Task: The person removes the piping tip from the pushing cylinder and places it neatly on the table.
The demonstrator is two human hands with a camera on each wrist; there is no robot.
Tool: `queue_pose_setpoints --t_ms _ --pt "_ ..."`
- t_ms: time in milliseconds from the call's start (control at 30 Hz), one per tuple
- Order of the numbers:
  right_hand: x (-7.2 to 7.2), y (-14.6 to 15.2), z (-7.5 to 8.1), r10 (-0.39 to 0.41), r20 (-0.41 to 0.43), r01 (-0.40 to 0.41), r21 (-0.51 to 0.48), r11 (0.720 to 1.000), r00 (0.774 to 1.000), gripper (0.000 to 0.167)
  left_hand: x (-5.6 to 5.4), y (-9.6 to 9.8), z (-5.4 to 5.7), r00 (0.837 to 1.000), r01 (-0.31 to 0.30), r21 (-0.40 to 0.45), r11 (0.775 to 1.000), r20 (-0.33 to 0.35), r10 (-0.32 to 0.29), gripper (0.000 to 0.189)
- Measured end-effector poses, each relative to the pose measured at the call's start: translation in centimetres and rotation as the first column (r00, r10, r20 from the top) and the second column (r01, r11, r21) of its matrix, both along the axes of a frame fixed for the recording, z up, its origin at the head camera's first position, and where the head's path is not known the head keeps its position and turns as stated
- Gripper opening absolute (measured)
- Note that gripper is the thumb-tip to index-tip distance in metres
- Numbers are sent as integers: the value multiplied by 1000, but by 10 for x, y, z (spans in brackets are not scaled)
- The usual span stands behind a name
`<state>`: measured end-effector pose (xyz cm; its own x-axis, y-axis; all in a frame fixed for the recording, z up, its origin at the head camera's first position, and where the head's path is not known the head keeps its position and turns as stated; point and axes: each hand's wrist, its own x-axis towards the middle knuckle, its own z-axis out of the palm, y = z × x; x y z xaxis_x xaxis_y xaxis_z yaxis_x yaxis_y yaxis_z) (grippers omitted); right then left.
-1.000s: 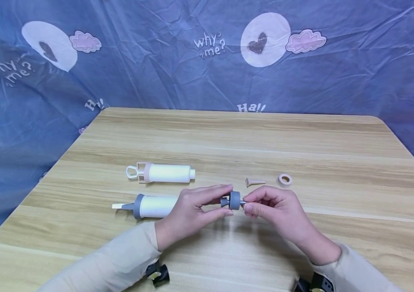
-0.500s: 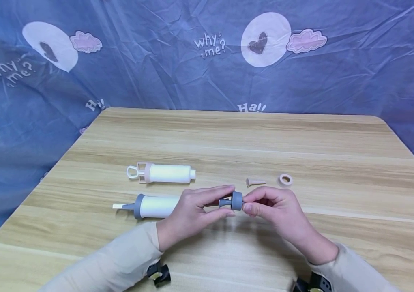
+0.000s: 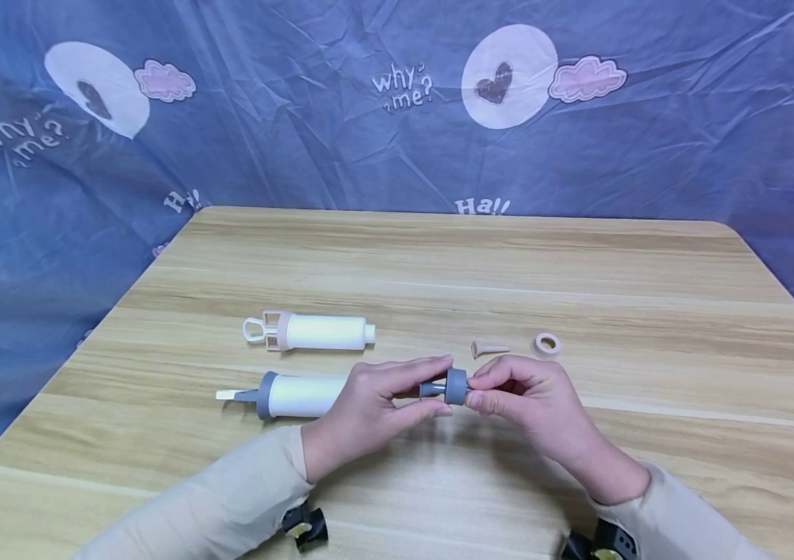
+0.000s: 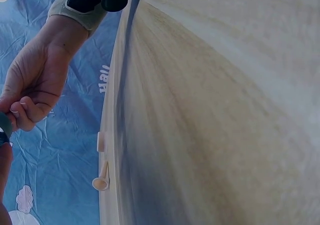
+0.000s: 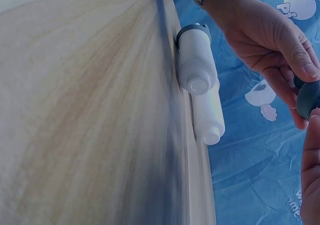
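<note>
In the head view a grey ring cap (image 3: 456, 386) sits around a grey funnel-shaped nozzle (image 3: 431, 390), whose wider end points left. My left hand (image 3: 372, 400) holds the ring between its fingertips and thumb. From the other side, my right hand (image 3: 533, 397) pinches the nozzle's narrow end close against the ring; its fingers hide that tip. Behind my left hand lies a white tube with a grey collar and handle (image 3: 302, 397), partly covered by the hand. The right wrist view shows the dark ring (image 5: 307, 101) at its right edge.
Farther back on the wooden table (image 3: 473, 264) lies a second white tube with a pale pink collar (image 3: 327, 332). A small pink nozzle (image 3: 489, 349) and a pink ring (image 3: 547, 344) lie beyond the hands. A blue printed cloth (image 3: 341, 140) hangs behind.
The grey ring has shifted slightly right, up against my right fingertips. More of the nozzle's wide end shows to its left. Both hands have barely moved.
</note>
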<state>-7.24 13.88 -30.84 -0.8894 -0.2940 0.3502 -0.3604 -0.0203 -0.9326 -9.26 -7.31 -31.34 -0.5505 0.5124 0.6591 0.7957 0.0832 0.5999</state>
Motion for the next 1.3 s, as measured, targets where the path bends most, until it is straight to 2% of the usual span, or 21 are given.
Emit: queue_pose_setpoints --t_ms 367,567,700,1100,1300 --pt "0 0 1 -8 1 8 14 1000 1000 25 0 -1 1 1000 9 -2 1000 19 -9 45" --pt "0 -1 3 -60 12 59 47 997 998 19 0 -2 0 1000 6 4 1000 15 -6 45" --pt "1 -2 4 -79 18 78 51 996 997 22 0 -3 0 1000 1 9 1000 15 -2 45" --pt "1 -2 0 29 24 -29 -2 1000 999 32 0 -2 -1 1000 1 16 1000 24 -1 45" --pt "2 -3 -1 25 52 -27 35 999 998 36 1 0 0 999 3 12 1000 52 -4 46"
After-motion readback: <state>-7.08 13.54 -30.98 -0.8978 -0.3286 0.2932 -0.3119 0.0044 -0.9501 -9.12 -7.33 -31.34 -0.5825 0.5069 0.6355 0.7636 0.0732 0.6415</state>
